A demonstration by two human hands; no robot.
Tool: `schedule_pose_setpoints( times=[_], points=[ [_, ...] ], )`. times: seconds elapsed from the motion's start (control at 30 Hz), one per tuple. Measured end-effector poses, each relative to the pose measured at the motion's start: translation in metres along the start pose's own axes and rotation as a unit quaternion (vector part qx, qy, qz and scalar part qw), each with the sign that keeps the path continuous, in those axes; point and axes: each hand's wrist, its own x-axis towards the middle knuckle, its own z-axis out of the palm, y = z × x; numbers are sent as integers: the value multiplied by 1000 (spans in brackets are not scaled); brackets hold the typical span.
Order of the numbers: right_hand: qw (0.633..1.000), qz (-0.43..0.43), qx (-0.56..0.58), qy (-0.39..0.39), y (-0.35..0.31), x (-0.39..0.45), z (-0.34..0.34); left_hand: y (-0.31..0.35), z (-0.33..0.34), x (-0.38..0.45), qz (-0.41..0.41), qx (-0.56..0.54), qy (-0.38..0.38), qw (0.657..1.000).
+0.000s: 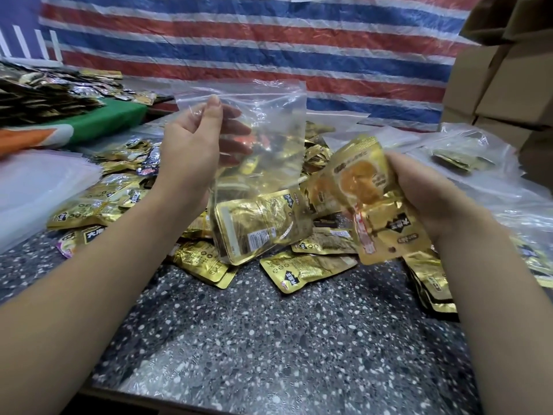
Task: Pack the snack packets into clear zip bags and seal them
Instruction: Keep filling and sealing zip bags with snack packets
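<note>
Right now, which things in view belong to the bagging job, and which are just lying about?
In the job:
- clear zip bag, held up by the left hand
- gold packets already inside it
- gold packets in the right hand
- loose packet pile

Lying about:
- cardboard boxes
- striped tarp
- green cloth

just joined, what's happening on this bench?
A person is bagging gold snack packets. The left hand holds a clear zip bag up by its open top, fingers inside the mouth; at least one gold packet already sits at its bottom. The right hand grips a bunch of gold packets beside the bag, not yet inside. A loose pile of packets lies on the speckled counter below. The bag is unsealed.
</note>
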Motion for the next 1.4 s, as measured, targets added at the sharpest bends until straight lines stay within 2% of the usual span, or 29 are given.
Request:
schedule_pose_setpoints(
  times=[0.07, 0.13, 0.2, 0.37, 0.57, 0.63, 0.8, 0.93, 1.03, 1.1, 1.23, 1.4],
  points=[
    [992, -27, 121, -8, 3, 5, 1, 0, 0, 0, 0, 1, -1, 1000],
    [988, -39, 145, -21, 7, 9, 4, 0, 1, 0, -1, 6, -3, 1000],
    [989, -6, 144, -27, 10, 13, 5, 0, 1, 0, -4, 9, -4, 1000],
    [997, 82, 5, 16, 21, 18, 0, -1, 2, -1, -12, 12, -7, 1000],
    [994, 88, -56, 40, 23, 20, -4, 0, 1, -2, -10, 14, -8, 1000],
    [992, 88, -60, 67, 21, 19, -7, 0, 1, -2, -10, 13, -8, 1000],
    [977, 89, -26, 192, 23, 24, -18, 1, 2, -3, -11, 14, -9, 1000],
    [968, 96, 24, 233, 24, 29, -21, 2, 3, -4, -11, 16, -6, 1000],
    [950, 55, 67, 299, 22, 29, -21, 3, 3, -4, -12, 16, -6, 1000],
    [936, -1, 111, 333, 17, 25, -21, 2, 4, -5, -13, 21, -8, 1000],
    [925, -138, 219, 279, 6, 15, -13, 2, 3, -4, -19, 32, -16, 999],
    [962, -154, 156, 162, 16, 15, 22, 1, 4, -4, -25, 34, -14, 999]
  ],
)
